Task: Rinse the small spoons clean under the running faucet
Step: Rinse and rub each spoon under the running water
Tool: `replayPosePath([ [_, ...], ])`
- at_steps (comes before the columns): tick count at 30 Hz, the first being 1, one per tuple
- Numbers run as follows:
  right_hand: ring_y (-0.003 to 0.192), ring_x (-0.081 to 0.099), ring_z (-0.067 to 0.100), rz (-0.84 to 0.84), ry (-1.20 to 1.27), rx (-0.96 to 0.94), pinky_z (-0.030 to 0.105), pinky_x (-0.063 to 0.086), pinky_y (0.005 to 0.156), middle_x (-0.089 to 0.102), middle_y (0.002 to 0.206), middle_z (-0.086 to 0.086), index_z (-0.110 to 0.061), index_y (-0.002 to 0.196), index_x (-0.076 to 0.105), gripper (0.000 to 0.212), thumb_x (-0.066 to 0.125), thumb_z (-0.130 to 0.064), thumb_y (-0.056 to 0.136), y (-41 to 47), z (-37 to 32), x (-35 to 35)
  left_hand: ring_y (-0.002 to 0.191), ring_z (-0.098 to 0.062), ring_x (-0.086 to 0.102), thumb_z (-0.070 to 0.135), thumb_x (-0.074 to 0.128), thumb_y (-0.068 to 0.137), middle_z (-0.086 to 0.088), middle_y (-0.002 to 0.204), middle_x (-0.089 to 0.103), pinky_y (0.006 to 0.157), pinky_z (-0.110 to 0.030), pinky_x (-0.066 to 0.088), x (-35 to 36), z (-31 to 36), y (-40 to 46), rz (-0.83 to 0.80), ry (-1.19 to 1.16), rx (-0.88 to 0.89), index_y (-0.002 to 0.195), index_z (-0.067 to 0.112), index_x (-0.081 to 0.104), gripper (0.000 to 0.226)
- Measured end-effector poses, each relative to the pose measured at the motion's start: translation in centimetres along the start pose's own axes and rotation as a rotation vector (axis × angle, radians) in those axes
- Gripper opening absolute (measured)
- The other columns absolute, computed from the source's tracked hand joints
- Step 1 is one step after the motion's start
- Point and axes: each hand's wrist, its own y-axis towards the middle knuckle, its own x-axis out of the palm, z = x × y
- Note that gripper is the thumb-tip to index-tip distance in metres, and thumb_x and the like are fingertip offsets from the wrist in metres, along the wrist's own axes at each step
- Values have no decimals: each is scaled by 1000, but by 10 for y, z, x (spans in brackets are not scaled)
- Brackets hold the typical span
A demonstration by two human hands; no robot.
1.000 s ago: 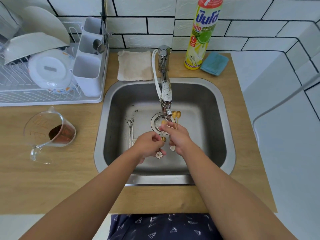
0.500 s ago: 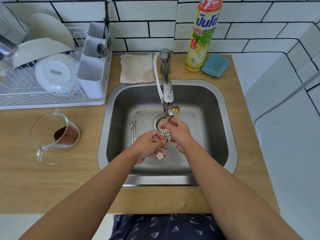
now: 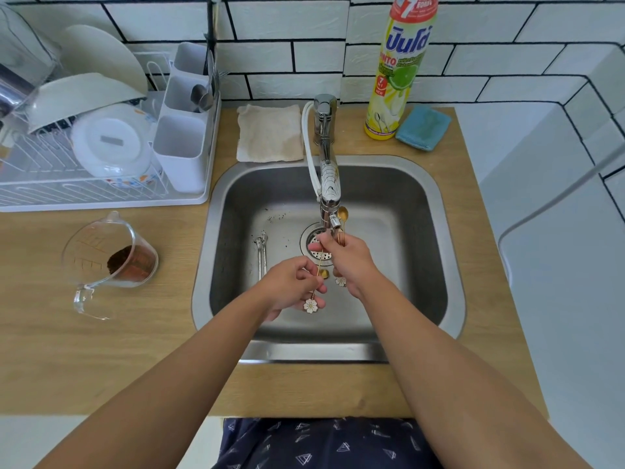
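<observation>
Both my hands are over the steel sink, just below the faucet spout. My left hand pinches the thin stem of a small gold spoon whose white flower end hangs below the fingers. My right hand grips other small gold spoons; one bowl sticks up beside the spout tip and a flower end shows under the palm. My right fingertips touch the top of the left hand's spoon. I cannot make out the water stream.
Silver spoons lie on the sink floor left of the drain. A glass measuring cup with brown powder stands on the wooden counter. A dish rack, a cloth, a detergent bottle and a blue sponge line the back.
My hands stay under the spout, the right hand drawing slightly up the spoons. The camera view has shifted a little, so the scene sits lower in the frame.
</observation>
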Motion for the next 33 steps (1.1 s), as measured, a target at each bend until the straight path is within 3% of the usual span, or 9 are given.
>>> replayPosePath([
  [6,61,53,4,-26,7,20,28,38,56,70,72,-17,-24,98,73,19,82,-33,83,-3,1,4,73,-24,74,9,58,100,-12,91,73,77,-45,60,-1,2,-1,-9,-16,-1,101,8,55,3],
  [9,44,48,-2,13,42,25,26,34,51,81,90,-9,-22,101,72,19,64,-39,98,1,-1,6,70,-22,72,10,56,101,-11,90,72,78,-45,60,-2,3,-2,-7,-26,1,105,7,57,5],
  [12,39,27,4,-77,189,52,20,28,41,81,100,-4,-17,113,70,26,51,-34,107,4,1,1,64,-16,67,12,51,103,-9,91,69,64,-33,57,-5,3,-4,0,-39,1,106,7,57,8],
  [15,41,27,3,-125,271,52,18,28,38,75,81,-12,-17,121,69,22,63,-28,102,1,5,-3,54,-9,54,11,42,105,-4,84,63,53,-22,46,-5,0,-7,8,-81,-8,102,10,58,16],
  [18,38,36,1,-55,155,22,16,32,38,65,60,-17,-21,93,76,11,72,-31,96,-2,6,-4,51,-8,44,11,39,106,-2,79,56,51,-22,36,-2,-5,-8,-3,-55,-17,98,12,57,20],
  [23,42,25,5,-72,269,50,18,31,38,81,100,-2,-17,109,71,22,52,-29,107,0,9,-8,47,-7,36,12,39,105,-1,75,53,46,-19,29,3,-4,-7,-3,-132,-22,100,11,55,17],
  [28,46,49,-3,-39,80,-60,13,36,42,65,71,-17,-24,99,73,15,80,-26,87,-4,9,-6,45,-6,31,11,38,105,1,69,50,43,-17,25,2,3,-6,-50,-241,-40,98,11,54,17],
  [30,42,49,-3,17,85,-53,14,36,41,77,79,-12,-23,89,73,6,74,-29,91,-1,6,-4,45,-6,30,10,39,105,2,66,49,42,-17,23,2,4,-6,-64,-284,-46,97,10,54,18],
  [33,36,30,3,12,239,2,18,29,36,81,97,2,-19,95,74,21,58,-28,103,2,6,-6,44,-5,29,9,40,105,2,63,49,41,-17,22,-1,4,-7,-89,-345,-71,95,10,55,18],
])
